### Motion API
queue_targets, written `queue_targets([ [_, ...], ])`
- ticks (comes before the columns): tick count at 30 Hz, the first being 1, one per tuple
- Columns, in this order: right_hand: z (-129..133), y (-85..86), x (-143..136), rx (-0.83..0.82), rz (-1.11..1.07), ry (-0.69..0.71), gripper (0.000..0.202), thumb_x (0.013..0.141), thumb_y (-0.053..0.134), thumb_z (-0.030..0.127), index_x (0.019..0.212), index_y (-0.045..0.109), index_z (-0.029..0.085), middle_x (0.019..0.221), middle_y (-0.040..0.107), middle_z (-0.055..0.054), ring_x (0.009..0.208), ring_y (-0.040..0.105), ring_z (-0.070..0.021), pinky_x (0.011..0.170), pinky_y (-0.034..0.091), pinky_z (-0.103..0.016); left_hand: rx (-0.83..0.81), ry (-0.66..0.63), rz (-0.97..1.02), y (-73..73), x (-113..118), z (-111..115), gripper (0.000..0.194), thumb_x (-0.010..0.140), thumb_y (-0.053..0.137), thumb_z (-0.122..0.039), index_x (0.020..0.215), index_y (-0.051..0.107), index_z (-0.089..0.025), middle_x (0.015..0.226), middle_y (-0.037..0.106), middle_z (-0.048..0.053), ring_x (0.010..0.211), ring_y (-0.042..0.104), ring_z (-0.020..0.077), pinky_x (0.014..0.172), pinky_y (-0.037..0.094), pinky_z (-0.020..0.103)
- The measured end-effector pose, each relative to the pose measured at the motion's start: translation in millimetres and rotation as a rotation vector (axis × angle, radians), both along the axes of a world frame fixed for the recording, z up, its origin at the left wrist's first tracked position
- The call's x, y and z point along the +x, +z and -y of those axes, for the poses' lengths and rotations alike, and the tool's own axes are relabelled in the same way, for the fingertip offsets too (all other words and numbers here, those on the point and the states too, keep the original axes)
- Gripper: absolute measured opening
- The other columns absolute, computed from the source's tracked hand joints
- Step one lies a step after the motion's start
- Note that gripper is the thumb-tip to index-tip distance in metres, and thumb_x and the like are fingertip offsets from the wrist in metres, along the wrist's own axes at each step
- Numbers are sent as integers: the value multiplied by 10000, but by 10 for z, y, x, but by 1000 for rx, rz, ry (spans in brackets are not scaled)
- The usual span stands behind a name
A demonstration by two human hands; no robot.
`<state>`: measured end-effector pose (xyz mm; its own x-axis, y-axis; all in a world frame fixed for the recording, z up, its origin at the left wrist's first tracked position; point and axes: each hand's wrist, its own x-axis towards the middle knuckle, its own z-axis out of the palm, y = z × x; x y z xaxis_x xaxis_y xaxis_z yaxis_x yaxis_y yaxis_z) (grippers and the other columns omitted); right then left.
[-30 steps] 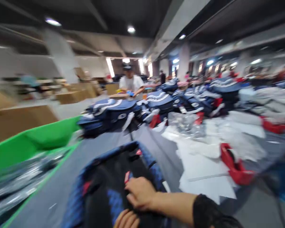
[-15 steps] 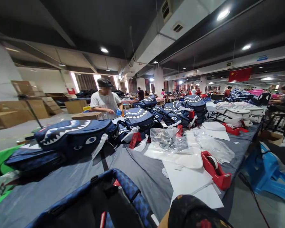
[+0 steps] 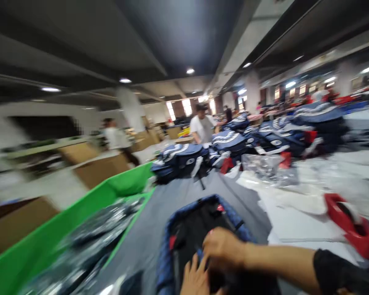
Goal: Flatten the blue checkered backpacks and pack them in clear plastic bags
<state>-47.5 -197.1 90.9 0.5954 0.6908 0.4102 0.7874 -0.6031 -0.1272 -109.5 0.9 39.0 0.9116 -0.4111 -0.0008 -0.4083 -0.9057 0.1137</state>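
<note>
A blue-checked backpack with a black back panel (image 3: 197,221) lies on the table in front of me. My right hand (image 3: 223,250) reaches across from the right and is over the panel, its fingers curled closed. What they pinch is hidden by the hand and smeared by motion. Close beside it, at the lower edge, my left hand (image 3: 194,278) rests on the backpack with fingers stretched out. A small blue patch shows between the two hands.
Left of the table stands a green-sided bin (image 3: 123,184) holding plastic-wrapped goods (image 3: 92,241). Blue shark-face backpacks (image 3: 184,157) are piled ahead. A red tape dispenser (image 3: 353,225), white sheets (image 3: 301,221) and clear plastic bags (image 3: 264,166) lie rightward. A co-worker (image 3: 202,125) stands beyond.
My view has swung left, bringing in the green bin and another person. Both my hands now show on the backpack; before, only my right arm's dark sleeve was visible.
</note>
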Motion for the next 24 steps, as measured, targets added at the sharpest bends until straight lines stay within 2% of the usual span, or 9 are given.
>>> queue_targets([
  [3,-149,-197,513,117,10,-150,440,972,456,217,1366,571,57,1504,464,-266,1423,424,-357,1145,365,-632,-49,-38,-170,231,-16,-66,765,893,487,-751,1531,455,-330,1569,475,105,1396,478,451,1112,425,600],
  [5,-156,-397,757,123,-4,-200,520,938,358,185,1391,562,31,1471,498,-287,1395,470,-370,1130,358,-682,-58,-65,-185,411,61,-48,760,922,473,-729,1536,451,-283,1465,584,156,1284,592,432,1048,481,576],
  [8,-57,-712,908,62,-17,-210,532,916,349,211,1297,637,-24,1335,603,-299,1284,581,-389,1092,426,-662,-57,-58,-142,633,302,20,720,963,448,-673,1521,474,-219,1215,721,198,1087,703,402,920,549,533],
  [10,-10,-853,902,20,-15,-233,536,931,345,215,1312,631,-30,1352,595,-283,1306,566,-374,1126,411,-627,-71,-47,-6,672,528,48,668,994,431,-615,1522,474,-207,1295,682,215,1179,661,401,993,509,558],
  [12,-21,-916,865,-15,-12,-271,536,953,344,213,1367,598,-13,1403,569,-252,1354,526,-345,1175,372,-582,-104,-48,148,567,762,58,617,1013,431,-570,1544,437,-254,1521,522,169,1406,482,390,1160,356,608],
  [14,-73,-915,836,-41,-11,-311,524,961,360,206,1386,588,3,1417,566,-237,1367,517,-327,1191,361,-551,-136,-17,184,332,948,62,603,1020,424,-568,1567,379,-320,1643,356,84,1537,270,359,1246,196,623],
  [18,-62,-738,859,-61,6,-334,385,924,495,211,1228,719,139,1365,640,-160,1300,585,-270,1142,444,-437,-122,87,102,-165,1100,38,623,1019,372,-616,1589,275,-383,1670,284,12,1562,197,339,1267,175,611],
  [21,294,-469,987,-25,38,-370,300,911,564,236,1163,725,245,1362,650,-72,1256,604,-208,1088,474,-349,-91,84,144,-302,1107,-11,613,1023,361,-613,1588,223,-419,1671,266,-24,1561,199,331,1269,190,606],
  [24,986,-219,1178,16,48,-561,337,962,492,211,1250,666,217,1248,687,-98,1148,646,-207,1015,506,-359,-59,85,149,-291,1097,-42,617,1029,354,-604,1591,198,-405,1670,263,-24,1558,206,335,1264,208,614],
])
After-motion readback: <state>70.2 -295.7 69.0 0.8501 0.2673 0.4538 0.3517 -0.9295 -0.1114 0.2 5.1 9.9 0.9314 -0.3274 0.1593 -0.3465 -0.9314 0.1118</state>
